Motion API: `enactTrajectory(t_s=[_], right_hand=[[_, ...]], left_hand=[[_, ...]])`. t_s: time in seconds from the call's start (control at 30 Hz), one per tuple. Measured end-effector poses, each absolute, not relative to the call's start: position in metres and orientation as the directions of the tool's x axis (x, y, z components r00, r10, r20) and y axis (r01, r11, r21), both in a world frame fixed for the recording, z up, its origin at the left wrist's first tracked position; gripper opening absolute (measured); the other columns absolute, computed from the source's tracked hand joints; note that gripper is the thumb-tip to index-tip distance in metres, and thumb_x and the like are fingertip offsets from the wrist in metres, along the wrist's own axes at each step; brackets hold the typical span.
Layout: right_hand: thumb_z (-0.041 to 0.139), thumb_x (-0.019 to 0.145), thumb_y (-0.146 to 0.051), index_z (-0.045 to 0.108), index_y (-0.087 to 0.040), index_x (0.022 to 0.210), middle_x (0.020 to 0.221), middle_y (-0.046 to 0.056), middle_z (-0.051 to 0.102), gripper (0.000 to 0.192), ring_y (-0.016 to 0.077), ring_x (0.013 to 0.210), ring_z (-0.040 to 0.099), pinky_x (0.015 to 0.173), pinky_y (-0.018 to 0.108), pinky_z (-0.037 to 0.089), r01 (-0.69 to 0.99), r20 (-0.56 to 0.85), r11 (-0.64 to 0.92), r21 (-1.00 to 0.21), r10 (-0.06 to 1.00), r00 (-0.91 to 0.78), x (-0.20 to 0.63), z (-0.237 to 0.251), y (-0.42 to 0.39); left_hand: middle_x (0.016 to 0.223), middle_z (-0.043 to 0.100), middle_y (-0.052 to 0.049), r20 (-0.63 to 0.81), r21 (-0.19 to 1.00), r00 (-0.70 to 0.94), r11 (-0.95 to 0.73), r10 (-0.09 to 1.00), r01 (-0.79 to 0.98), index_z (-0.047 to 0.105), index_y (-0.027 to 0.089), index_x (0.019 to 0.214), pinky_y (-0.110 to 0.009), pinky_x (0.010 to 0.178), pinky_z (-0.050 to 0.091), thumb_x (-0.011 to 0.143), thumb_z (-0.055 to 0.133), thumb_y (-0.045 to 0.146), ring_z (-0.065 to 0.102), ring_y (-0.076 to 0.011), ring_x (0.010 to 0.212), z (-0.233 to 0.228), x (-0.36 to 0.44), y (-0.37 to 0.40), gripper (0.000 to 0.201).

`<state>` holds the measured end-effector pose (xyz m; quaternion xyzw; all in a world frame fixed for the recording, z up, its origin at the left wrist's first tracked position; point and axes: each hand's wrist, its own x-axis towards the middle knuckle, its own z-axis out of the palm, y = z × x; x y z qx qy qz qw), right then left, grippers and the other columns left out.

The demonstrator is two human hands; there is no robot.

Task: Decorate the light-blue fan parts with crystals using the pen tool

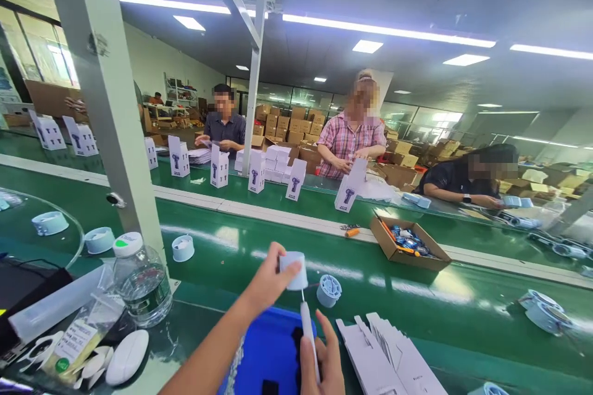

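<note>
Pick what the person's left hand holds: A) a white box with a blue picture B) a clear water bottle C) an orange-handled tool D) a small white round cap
D: the left hand pinches a small white round cap above the green belt, while the right hand holds a thin white tool up to it.

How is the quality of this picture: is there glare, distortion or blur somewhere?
Head view: wide-angle distortion bends the white post and the ceiling light strips; the strips glare brightly and reflect as pale streaks on the green conveyor belt; the left hand with the white cap and the right hand with the white tool look sharp; the faces opposite are blurred.
</note>
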<state>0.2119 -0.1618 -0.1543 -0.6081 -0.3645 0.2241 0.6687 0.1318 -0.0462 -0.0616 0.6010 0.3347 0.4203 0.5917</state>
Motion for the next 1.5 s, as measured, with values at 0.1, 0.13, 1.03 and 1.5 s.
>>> enactTrajectory(t_s=[0.1,0.13,1.03,1.5], right_hand=[[0.052,0.085,-0.052,0.053,-0.018,0.102,0.058,-0.004,0.055,0.039,0.0141,0.051,0.051,0.052,0.024,0.040,0.138,0.225,0.179,-0.974,0.716,0.660,0.215,-0.152,-0.162],[0.054,0.084,-0.051,0.052,-0.019,0.095,0.061,-0.003,0.055,0.034,0.0139,0.055,0.053,0.055,0.024,0.042,0.147,0.224,0.170,-0.974,0.711,0.666,0.216,-0.151,-0.161],[0.050,0.090,-0.045,0.059,-0.020,0.105,0.103,0.010,0.067,0.031,0.0218,0.087,0.069,0.079,0.034,0.056,0.017,0.039,0.037,-0.999,0.991,0.130,0.211,-0.163,-0.158],[0.042,0.089,-0.055,0.052,-0.021,0.083,0.073,0.002,0.055,0.036,0.0167,0.064,0.052,0.061,0.028,0.043,0.498,0.296,0.023,-0.867,0.827,0.478,0.234,-0.143,-0.163]], left_hand=[[0.076,0.048,0.005,0.110,0.981,0.350,-0.157,0.930,0.110,0.027,0.025,0.088,-0.023,0.056,0.038,0.070,0.066,0.047,0.048,-0.0114,0.063,-0.069,0.114,-0.025,0.048],[0.074,0.046,0.006,0.114,0.955,0.331,-0.196,0.937,0.225,0.029,0.024,0.088,-0.024,0.057,0.038,0.070,0.066,0.046,0.047,-0.0118,0.062,-0.074,0.110,-0.019,0.046],[0.103,0.063,-0.013,0.072,0.441,-0.219,0.166,0.973,0.882,0.062,0.020,0.082,-0.052,0.088,0.039,0.079,0.050,0.020,0.039,-0.0355,0.119,-0.118,0.009,0.037,0.012],[0.110,0.050,-0.017,0.186,0.504,-0.297,0.169,0.937,0.847,0.059,0.014,0.101,-0.038,0.097,0.037,0.076,0.049,0.010,0.046,-0.0293,0.115,-0.126,0.004,0.037,0.027]])
